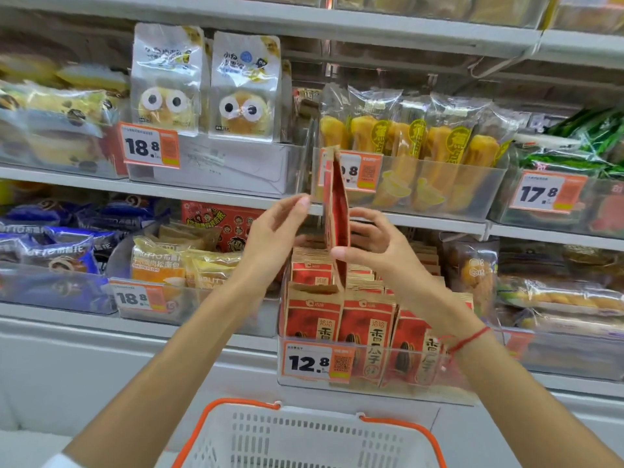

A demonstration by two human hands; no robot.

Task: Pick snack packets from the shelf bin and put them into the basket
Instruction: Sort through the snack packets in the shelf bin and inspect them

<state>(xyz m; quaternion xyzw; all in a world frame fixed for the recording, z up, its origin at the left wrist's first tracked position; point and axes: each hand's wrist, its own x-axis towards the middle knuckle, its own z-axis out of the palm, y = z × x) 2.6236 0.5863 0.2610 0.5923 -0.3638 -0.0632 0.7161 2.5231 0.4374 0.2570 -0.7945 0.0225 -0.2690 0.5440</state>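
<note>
Bright even shop light, soft blur throughout, edges bowed (wide-angle)

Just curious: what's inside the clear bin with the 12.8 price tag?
The clear bin holds upright red-and-brown seed packets in rows. The rear rows are partly hidden by the right hand and the lifted packet.

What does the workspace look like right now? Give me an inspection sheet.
Surface: white shelf tiers, clear bins.
Job's things: red snack packet held upright above its shelf bin; white basket below, contents not visible.
Clutter: bread packs, yellow stick snacks, price tags.
Hands: right hand pinches the packet; left hand open beside it.
Cables: nothing seen.
Surroundings: store aisle shelving.
</note>
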